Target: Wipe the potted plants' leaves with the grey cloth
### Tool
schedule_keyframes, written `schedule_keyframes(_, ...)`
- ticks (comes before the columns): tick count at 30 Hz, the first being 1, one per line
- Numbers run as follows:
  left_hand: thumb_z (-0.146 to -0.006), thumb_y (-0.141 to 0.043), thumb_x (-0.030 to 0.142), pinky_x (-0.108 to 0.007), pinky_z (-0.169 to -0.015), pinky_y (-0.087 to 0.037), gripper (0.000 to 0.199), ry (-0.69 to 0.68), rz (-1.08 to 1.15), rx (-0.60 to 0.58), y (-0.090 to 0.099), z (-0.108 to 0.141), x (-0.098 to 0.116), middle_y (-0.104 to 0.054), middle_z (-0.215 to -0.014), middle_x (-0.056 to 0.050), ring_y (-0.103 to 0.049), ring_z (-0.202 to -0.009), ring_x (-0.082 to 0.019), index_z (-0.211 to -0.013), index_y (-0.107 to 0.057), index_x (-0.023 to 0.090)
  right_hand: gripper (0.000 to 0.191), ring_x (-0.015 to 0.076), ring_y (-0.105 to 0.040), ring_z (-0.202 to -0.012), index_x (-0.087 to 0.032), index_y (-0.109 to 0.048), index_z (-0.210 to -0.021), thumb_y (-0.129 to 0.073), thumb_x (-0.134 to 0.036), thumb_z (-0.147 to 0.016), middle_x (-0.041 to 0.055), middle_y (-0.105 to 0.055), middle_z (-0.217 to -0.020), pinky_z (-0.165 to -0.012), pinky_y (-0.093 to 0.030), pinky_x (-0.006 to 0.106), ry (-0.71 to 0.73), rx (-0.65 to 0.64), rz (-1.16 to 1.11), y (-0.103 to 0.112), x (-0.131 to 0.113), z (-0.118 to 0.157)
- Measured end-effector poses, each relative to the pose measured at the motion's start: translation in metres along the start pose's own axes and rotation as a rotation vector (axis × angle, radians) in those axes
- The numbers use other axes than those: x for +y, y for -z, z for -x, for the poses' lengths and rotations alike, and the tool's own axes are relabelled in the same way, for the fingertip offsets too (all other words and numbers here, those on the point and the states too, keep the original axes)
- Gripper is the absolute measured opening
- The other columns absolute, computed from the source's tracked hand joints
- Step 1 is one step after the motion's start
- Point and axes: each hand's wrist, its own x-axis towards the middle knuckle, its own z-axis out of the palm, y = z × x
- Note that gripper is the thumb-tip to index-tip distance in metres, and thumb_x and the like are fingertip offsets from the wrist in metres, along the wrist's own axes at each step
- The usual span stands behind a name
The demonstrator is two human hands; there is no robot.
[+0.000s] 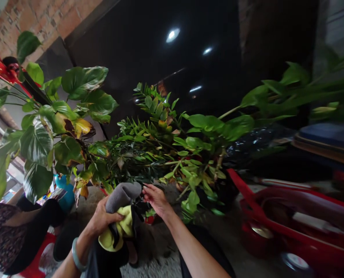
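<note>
My left hand (pixel 103 216), with a pale bangle at the wrist, is closed around a cloth, grey on one part (pixel 122 196) and yellow-green with a dark edge on another (pixel 114 237). Just right of the cloth, my right hand (pixel 156 199) has its thumb and fingers pinched together. What lies between those fingertips is too small to make out. Both hands are low in front of a dense green potted plant (pixel 160 141), whose small leaves and stems hang close above them.
A broad-leaved plant (pixel 70 112) with some yellow and brown leaves rises at left. Beneath it sits another person (pixel 18 227) in dark trousers. At right stands a red ride-on toy or cart (pixel 311 247). A glossy dark panel (pixel 149 46) stands behind the plants.
</note>
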Motion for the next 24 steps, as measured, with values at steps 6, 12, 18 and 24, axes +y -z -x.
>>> schedule_keyframes(6,-0.046,-0.084,0.022,-0.031,-0.063,-0.053,0.049,-0.143,0.086,0.271,0.032,-0.022,0.065,-0.075,-0.08,-0.006,-0.067,-0.069,-0.026,-0.094,-0.075,0.015,0.036,0.0124,-0.062,-0.043,-0.017,-0.07,-0.079,-0.089,-0.035,-0.054,0.0024,-0.074,-0.062,-0.044,-0.05,0.023,-0.066,-0.021,0.092,0.007,0.008,-0.001)
schedule_keyframes(12,-0.044,-0.077,0.016,-0.03,-0.063,-0.051,0.041,-0.108,0.026,0.222,0.017,-0.037,0.04,-0.073,-0.073,-0.003,-0.064,-0.067,-0.024,-0.085,-0.077,0.014,0.032,0.0149,-0.069,-0.049,-0.016,-0.07,-0.086,-0.085,-0.029,-0.061,0.0053,-0.077,-0.066,-0.049,-0.056,0.024,-0.15,-0.079,0.134,0.016,0.002,0.005)
schedule_keyframes(18,-0.042,-0.082,0.007,-0.033,-0.083,-0.054,0.063,-0.145,-0.198,-0.014,0.018,-0.011,0.041,-0.079,-0.096,-0.002,-0.069,-0.095,-0.032,-0.103,-0.081,0.02,0.033,0.0139,-0.068,-0.049,-0.016,-0.067,-0.078,-0.086,-0.041,-0.065,0.0049,-0.077,-0.067,-0.049,-0.055,0.023,-0.17,-0.181,0.244,0.03,-0.005,0.009)
schedule_keyframes(24,-0.054,-0.082,0.026,-0.032,-0.072,-0.055,0.049,-0.328,-0.001,0.358,0.02,-0.048,0.064,-0.075,-0.084,-0.001,-0.069,-0.078,-0.024,-0.102,-0.074,0.018,0.039,0.0129,-0.067,-0.049,-0.018,-0.063,-0.074,-0.088,-0.047,-0.063,0.0043,-0.077,-0.069,-0.045,-0.052,0.022,-0.117,-0.115,0.278,0.036,-0.007,0.012)
